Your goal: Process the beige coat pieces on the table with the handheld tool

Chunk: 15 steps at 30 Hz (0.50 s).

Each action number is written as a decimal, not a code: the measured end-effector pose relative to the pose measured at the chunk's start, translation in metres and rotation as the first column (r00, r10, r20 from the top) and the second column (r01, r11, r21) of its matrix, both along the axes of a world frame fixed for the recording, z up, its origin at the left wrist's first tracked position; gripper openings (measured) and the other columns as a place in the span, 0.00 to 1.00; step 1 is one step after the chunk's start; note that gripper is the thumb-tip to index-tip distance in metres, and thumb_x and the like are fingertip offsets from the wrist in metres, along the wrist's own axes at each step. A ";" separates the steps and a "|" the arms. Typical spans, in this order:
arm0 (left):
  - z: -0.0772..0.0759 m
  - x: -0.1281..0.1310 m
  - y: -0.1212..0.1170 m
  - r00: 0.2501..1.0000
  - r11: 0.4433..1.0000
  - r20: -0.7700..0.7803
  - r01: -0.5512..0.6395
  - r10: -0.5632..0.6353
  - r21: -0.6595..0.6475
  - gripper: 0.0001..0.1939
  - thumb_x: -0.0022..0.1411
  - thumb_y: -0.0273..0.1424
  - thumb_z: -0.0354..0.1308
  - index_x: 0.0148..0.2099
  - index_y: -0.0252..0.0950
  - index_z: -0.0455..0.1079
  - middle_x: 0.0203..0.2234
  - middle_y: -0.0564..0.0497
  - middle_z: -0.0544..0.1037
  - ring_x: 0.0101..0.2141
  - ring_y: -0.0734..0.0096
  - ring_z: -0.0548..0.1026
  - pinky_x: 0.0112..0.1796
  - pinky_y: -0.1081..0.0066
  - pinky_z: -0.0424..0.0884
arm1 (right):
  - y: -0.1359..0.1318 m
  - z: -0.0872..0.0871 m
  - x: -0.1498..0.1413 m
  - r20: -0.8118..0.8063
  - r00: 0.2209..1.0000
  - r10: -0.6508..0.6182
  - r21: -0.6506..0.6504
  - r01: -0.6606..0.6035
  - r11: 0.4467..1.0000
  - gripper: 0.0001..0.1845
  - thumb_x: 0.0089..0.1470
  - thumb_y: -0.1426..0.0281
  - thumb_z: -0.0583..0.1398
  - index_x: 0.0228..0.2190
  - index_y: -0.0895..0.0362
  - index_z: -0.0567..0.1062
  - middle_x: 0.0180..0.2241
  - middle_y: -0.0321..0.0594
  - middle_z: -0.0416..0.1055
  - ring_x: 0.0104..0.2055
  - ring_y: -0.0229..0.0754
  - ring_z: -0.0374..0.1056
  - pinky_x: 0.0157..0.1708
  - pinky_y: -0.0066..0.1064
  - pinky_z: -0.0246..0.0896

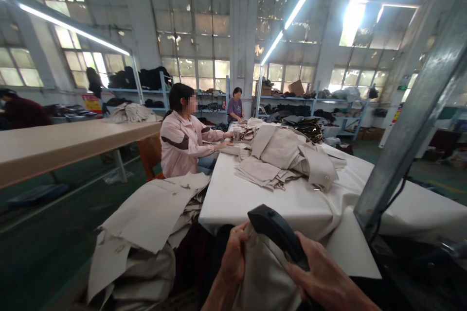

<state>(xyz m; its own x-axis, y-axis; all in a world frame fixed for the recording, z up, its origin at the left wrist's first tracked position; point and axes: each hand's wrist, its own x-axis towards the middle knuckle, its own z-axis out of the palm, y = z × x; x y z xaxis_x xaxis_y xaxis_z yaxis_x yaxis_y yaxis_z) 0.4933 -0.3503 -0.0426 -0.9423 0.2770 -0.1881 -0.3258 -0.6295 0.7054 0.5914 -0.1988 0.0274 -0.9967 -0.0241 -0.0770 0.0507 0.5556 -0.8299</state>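
Observation:
My left hand (233, 252) pinches the upper edge of a beige garment piece (260, 277) at the bottom of the head view. My right hand (323, 279) grips a black handheld tool (277, 231) whose head lies against the same fabric. Both hands are close together in front of a white padded table (255, 194). On that table lies a heap of beige garments (288, 155).
A stack of beige fabric pieces (146, 218) sits low at the left. A person in a pink jacket (182, 141) works seated at the table's far left; another person (235, 104) stands behind. A grey metal post (408, 126) slants at right. A long beige table (65, 143) stands left.

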 end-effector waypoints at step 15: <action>-0.010 -0.014 0.015 0.999 0.998 -0.010 0.052 -0.052 -0.028 0.13 0.39 0.25 0.59 0.33 0.30 0.73 0.21 0.52 0.74 0.25 0.69 0.71 0.27 0.73 0.66 | 0.022 0.000 -0.007 0.004 0.998 -0.068 0.019 0.068 0.997 0.07 0.50 0.70 0.53 0.33 0.60 0.64 0.25 0.33 0.63 0.21 0.33 0.60 0.19 0.23 0.57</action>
<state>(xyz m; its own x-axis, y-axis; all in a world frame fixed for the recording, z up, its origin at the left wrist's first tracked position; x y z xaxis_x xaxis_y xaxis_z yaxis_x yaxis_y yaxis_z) 0.4792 -0.3355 -0.0524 -0.9287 0.3206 -0.1861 -0.3499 -0.5923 0.7258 0.5840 -0.1766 0.0270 -0.9956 0.0456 -0.0819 0.0933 0.5660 -0.8191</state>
